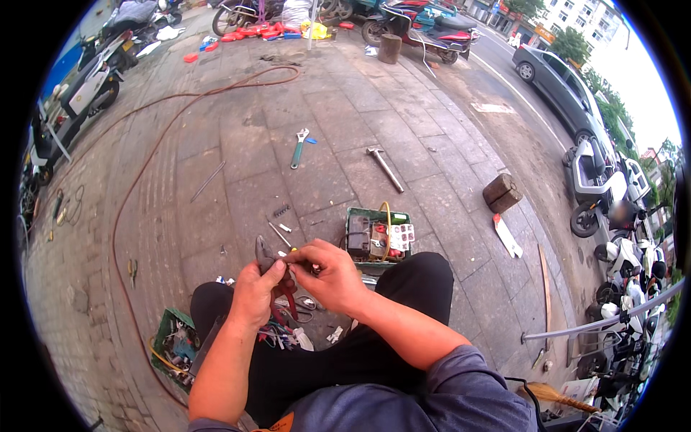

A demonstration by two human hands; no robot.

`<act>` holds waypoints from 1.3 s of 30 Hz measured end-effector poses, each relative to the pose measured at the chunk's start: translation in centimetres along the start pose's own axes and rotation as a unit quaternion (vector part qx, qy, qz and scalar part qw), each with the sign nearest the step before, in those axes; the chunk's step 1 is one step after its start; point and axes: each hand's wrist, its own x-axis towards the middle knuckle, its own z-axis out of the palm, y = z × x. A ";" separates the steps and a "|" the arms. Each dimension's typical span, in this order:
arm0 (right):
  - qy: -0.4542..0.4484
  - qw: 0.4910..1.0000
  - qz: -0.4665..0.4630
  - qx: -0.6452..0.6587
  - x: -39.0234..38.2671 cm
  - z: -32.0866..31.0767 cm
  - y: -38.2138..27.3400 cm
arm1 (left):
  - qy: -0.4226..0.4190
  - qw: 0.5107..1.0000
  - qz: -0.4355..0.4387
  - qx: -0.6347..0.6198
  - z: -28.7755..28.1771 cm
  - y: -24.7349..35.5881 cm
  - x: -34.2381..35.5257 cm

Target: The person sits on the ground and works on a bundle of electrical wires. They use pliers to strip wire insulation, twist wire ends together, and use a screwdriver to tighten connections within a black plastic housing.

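Note:
My left hand [253,291] is wrapped round a pair of pliers [264,249] with red handles; the grey jaws point away from me and the handles hang below my palm. Close beside it, my right hand [330,273] has its thumb and fingers pinched together near the pliers. Whatever those fingers hold is too small to make out. Below the hands, between my knees, lie cables and small loose parts [302,309]. Just beyond them, a screwdriver [281,236] with a yellow handle end rests on the paving.
A green basket [407,215] of parts stands ahead of my right knee, another green basket [171,317] by my left. Farther out lie an adjustable wrench [298,153], a hammer [386,171] and a wooden block [502,193]. A brown hose [124,209] runs along the left. Parked scooters [608,216] line the right.

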 end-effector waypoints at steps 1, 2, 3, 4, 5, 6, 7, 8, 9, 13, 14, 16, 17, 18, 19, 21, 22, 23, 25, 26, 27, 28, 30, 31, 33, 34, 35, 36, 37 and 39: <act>-0.001 1.000 0.001 -0.003 -0.1 0.0 0.0 | 0.000 1.000 0.000 -0.002 0.0 0.0 -0.1; -0.001 1.000 0.003 0.000 -0.1 0.1 0.1 | -0.001 1.000 0.000 -0.003 0.0 0.0 -0.1; 0.000 1.000 0.003 0.002 -0.1 0.1 0.2 | 0.001 1.000 0.002 -0.002 0.1 0.1 -0.1; 0.001 1.000 0.004 0.005 -0.1 0.1 0.2 | 0.003 1.000 0.004 -0.002 0.1 0.1 -0.2; 0.001 1.000 0.019 0.016 -0.2 0.0 0.1 | 0.004 1.000 0.006 -0.001 0.2 0.1 -0.2; 0.000 0.999 0.034 0.029 -0.2 0.1 -0.1 | 0.006 1.000 0.008 0.003 0.1 0.1 -0.3; -0.001 0.998 0.048 0.042 -0.2 0.1 -0.2 | 0.008 1.000 0.010 0.008 -0.1 0.1 -0.3; -0.003 0.998 0.043 0.035 -0.1 0.1 -0.2 | 0.010 1.000 0.011 0.013 -0.1 0.2 -0.4; -0.006 0.999 0.041 0.025 -0.1 0.2 0.0 | 0.010 1.000 0.015 0.012 -0.1 0.1 -0.4; -0.004 0.999 0.034 0.003 -0.2 0.0 -0.1 | 0.013 1.000 0.026 0.006 0.0 -0.2 -0.4; -0.003 1.000 0.028 -0.002 -0.2 0.0 0.0 | 0.015 1.000 0.027 0.003 0.1 -0.2 -0.4; -0.002 1.000 0.018 -0.009 -0.2 0.0 0.1 | 0.015 0.999 0.029 0.000 0.1 -0.1 -0.4; -0.001 1.000 0.011 -0.015 -0.2 -0.1 0.1 | 0.014 0.999 0.030 -0.002 0.1 -0.1 -0.4; -0.001 1.000 0.003 -0.021 -0.2 -0.1 0.0 | 0.014 0.999 0.032 -0.001 0.1 -0.1 -0.4; -0.001 1.000 -0.004 -0.027 -0.2 -0.2 0.0 | 0.015 0.999 0.034 0.000 0.1 0.0 -0.4; 0.001 1.000 -0.011 -0.024 -0.1 -0.1 0.1 | 0.015 0.999 0.034 -0.004 0.0 0.1 -0.4; 0.001 1.000 -0.015 -0.023 -0.1 0.0 0.2 | 0.015 0.999 0.032 -0.008 -0.1 0.1 -0.3; -0.001 1.000 -0.013 -0.021 -0.1 0.0 0.1 | 0.015 0.999 0.030 -0.012 -0.2 0.1 -0.3; -0.003 1.000 -0.007 -0.020 -0.2 0.0 0.1 | 0.012 0.999 0.026 -0.025 0.1 0.3 -0.4; -0.004 1.000 -0.004 -0.019 -0.2 0.0 0.1 | 0.010 0.999 0.024 -0.031 0.1 0.4 -0.4; -0.006 1.000 -0.001 -0.017 -0.2 0.0 0.0 | 0.006 0.999 0.024 -0.034 0.0 0.4 -0.4; -0.007 1.000 0.002 -0.015 -0.2 0.1 -0.1 | 0.002 0.999 0.025 -0.036 -0.1 0.3 -0.3; -0.008 1.000 -0.005 -0.012 -0.2 0.1 0.0 | -0.001 0.999 0.026 -0.040 -0.2 0.3 -0.4; -0.009 1.000 -0.008 -0.011 -0.3 0.1 0.0 | 0.001 0.999 0.027 -0.042 -0.2 0.4 -0.4; -0.004 1.000 -0.011 -0.015 -0.4 0.2 0.1 | 0.001 0.999 0.027 -0.044 -0.1 0.4 -0.4; -0.001 1.000 -0.012 -0.017 -0.4 0.3 0.1 | 0.001 0.999 0.027 -0.045 -0.1 0.4 -0.4; 0.000 1.000 -0.011 -0.018 -0.4 0.3 0.3 | 0.000 0.999 0.026 -0.046 0.0 0.4 -0.3; 0.001 1.000 -0.010 -0.018 -0.4 0.4 0.4 | 0.000 0.999 0.029 -0.046 0.0 0.4 -0.3; 0.003 1.000 -0.009 -0.019 -0.4 0.4 0.5 | 0.000 0.998 0.031 -0.047 0.0 0.3 -0.2; 0.006 1.000 -0.010 -0.028 -0.5 0.3 0.5 | -0.001 0.999 0.032 -0.042 0.0 0.1 0.0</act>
